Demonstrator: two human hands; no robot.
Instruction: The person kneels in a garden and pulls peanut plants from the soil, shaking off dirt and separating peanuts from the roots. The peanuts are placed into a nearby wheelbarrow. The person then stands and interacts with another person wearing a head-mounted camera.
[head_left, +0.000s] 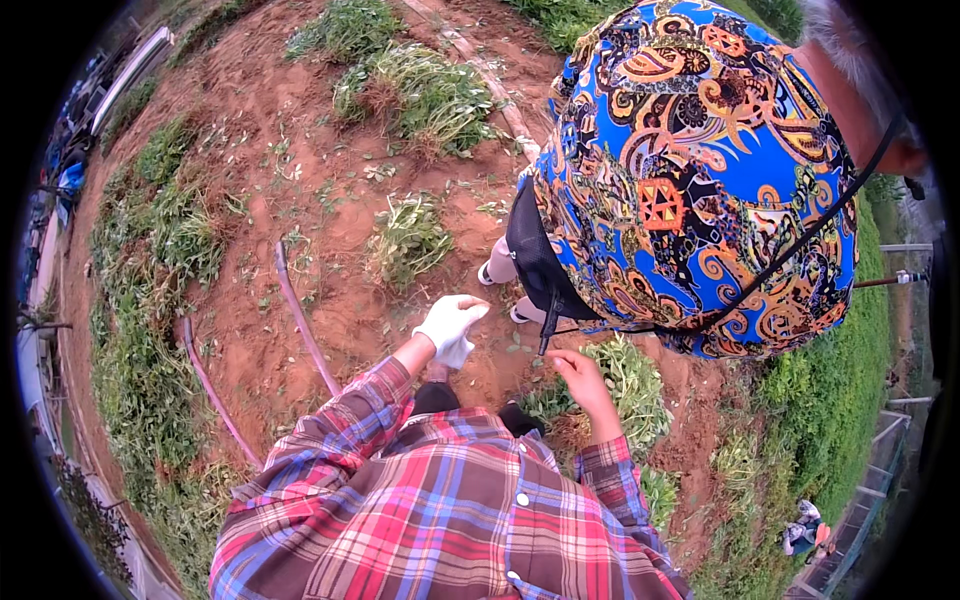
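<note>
My left hand (448, 328) wears a white glove. Its fingers are bent together, and no object shows in it. Bare and with curled fingers, my right hand (583, 381) is at the lower end of a dark cord or strap (550, 326). Whether the fingertips grip that end or only come close to it is unclear. The cord hangs against a black waist pouch (536, 251) worn by a person in a blue paisley-patterned shirt (697, 180), who stands close in front of me with their back turned.
Uprooted leafy plants (420, 97) lie in heaps on reddish soil (300, 172). Two curved purplish poles (304, 315) rise on my left. A small leafy bunch (411, 238) lies ahead. Green crop rows (817, 382) grow on the right, where another person (806, 531) is farther off.
</note>
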